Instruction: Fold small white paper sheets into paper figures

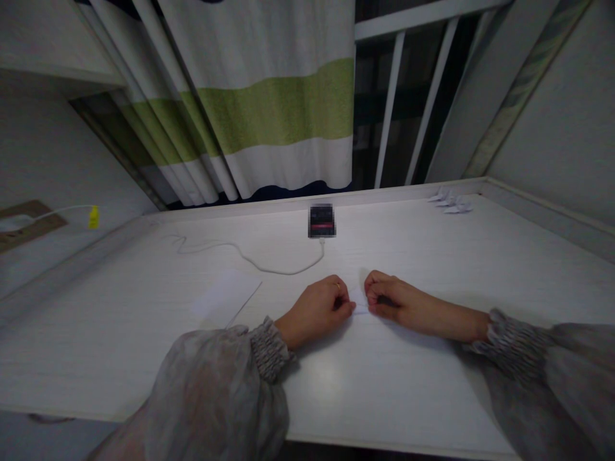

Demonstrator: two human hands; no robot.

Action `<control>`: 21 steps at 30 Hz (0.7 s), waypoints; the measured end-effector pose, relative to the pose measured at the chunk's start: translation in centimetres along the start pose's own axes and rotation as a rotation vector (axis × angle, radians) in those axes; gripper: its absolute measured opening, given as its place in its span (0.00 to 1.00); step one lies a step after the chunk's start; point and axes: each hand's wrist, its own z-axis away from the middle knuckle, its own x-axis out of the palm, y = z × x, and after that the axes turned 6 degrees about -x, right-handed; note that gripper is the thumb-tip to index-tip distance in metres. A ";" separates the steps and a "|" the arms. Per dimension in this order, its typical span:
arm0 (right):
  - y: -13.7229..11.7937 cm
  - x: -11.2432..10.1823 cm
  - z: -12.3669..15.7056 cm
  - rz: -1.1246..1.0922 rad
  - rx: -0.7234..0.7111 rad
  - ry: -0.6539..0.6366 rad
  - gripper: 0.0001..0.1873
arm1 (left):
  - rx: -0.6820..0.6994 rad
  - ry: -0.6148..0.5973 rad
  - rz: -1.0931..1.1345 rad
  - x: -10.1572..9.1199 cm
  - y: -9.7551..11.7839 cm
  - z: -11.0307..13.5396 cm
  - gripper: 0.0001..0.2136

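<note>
Between my two hands is a small folded piece of white paper (pixel 360 308), close above or on the white desk. My left hand (pixel 327 306) pinches its left side between thumb and fingers, and a ring shows on one finger. On the other side my right hand (pixel 390 298) pinches the paper's right edge, its fingers curled. Much of the paper is covered by my fingertips, so its exact shape cannot be made out. To the left of my left hand lies a stack of white paper sheets (pixel 225 296), flat on the desk.
A small dark device (pixel 321 221), blurred out, stands at the desk's back with a white cable (pixel 283 273) running left. Several folded white paper pieces (pixel 450 201) sit in the back right corner. A curtain (pixel 278 109) hangs behind the desk (pixel 336 397).
</note>
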 end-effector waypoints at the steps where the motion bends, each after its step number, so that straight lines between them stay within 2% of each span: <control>1: 0.0 0.0 0.0 0.000 0.004 0.000 0.08 | 0.005 0.000 0.007 0.0 0.0 0.0 0.05; 21: 0.0 0.3 0.0 0.052 0.034 0.042 0.08 | -0.080 0.024 0.164 0.6 0.2 0.5 0.03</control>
